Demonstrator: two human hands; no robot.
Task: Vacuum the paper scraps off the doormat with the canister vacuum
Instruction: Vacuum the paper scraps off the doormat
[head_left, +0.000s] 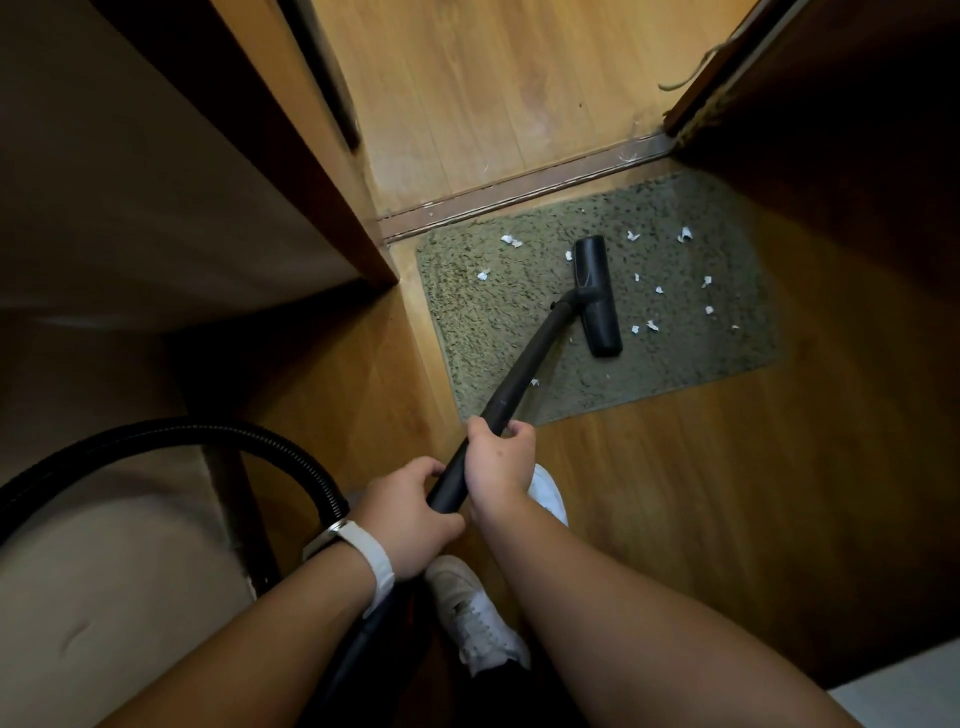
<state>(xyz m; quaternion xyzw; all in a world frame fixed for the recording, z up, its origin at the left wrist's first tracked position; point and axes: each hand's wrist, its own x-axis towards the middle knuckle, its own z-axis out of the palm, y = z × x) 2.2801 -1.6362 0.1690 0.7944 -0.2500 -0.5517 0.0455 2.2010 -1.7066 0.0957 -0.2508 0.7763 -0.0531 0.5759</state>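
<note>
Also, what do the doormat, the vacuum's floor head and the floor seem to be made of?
Doormat: probably synthetic pile, olive, speckled and fuzzy. Floor head: likely black plastic, smooth with a dull sheen. Floor: wood or wood-look laminate, semi-gloss, showing plank seams and grain.

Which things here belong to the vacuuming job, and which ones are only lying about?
For the job:
doormat
paper scraps
nozzle
wand
hose
left hand and right hand, both gripping the wand

Just there:
white shoes
wristband
threshold strip
frayed cord
</note>
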